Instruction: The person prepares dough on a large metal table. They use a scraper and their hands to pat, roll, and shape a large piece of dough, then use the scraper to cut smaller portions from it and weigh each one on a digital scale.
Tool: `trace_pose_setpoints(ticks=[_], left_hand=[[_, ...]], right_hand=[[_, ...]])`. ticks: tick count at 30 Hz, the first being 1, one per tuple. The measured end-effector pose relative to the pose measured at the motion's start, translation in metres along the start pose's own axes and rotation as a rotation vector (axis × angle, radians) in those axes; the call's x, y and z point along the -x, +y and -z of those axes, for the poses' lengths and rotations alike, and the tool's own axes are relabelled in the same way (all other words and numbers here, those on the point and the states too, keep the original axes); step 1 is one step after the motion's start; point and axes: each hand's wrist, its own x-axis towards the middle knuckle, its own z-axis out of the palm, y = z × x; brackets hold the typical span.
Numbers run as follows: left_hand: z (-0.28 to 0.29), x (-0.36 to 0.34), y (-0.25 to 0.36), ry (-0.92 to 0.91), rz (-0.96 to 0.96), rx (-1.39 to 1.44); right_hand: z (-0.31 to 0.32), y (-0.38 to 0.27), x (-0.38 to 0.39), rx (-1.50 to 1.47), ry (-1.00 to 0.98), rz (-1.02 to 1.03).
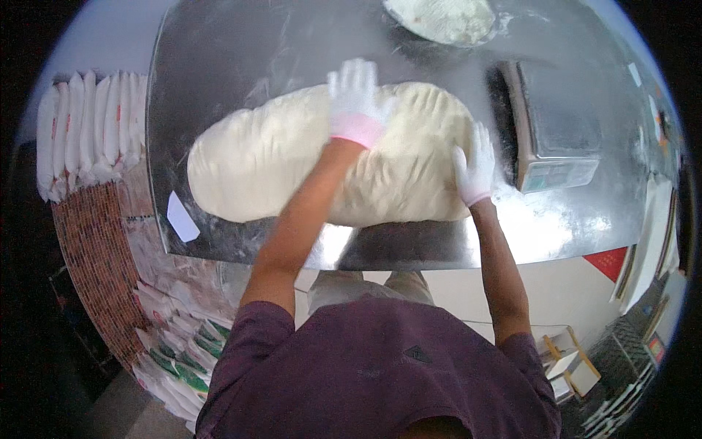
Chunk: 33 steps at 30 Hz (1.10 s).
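Note:
A large, long mass of pale dough (256,157) lies across the metal table, its surface marked with dents and creases. My left hand (356,102), in a white glove with a pink cuff, rests on the far middle part of the dough with its fingers stretched out. At the dough's right end, my right hand (477,164) in a similar glove lies against the side, fingers pointing away and thumb apart. Neither hand grips anything.
On the right of the metal table (241,51) stands a box-shaped metal container (559,121). A bowl of white flour (446,18) sits at the far edge. A white dough scraper (181,218) lies front left. White sacks (91,128) are stacked beyond the table's left side.

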Motion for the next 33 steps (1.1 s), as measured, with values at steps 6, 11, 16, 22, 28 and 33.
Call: trace_pose_setpoints(ticks=[6, 11, 16, 22, 28, 33], left_hand=[[-0.006, 0.017, -0.06, -0.132, 0.058, 0.084], [0.044, 0.043, -0.121, 0.102, 0.191, -0.124], [0.031, 0.059, -0.186, -0.071, 0.211, 0.024], [0.065, 0.146, -0.228, 0.256, 0.28, 0.037], [0.06, 0.214, -0.341, 0.238, 0.459, -0.168], [0.031, 0.239, -0.427, -0.06, 0.533, -0.233]], right_hand=[[-0.005, -0.009, -0.022, 0.198, 0.053, 0.117], [-0.016, -0.067, -0.022, 0.224, -0.018, 0.118], [-0.045, -0.095, -0.037, 0.375, -0.123, 0.187], [-0.07, -0.218, -0.043, -0.079, -0.038, 0.381], [-0.199, -0.43, -0.063, -0.083, -0.315, 0.702], [-0.296, -0.5, -0.066, -0.005, -0.073, 0.924]])
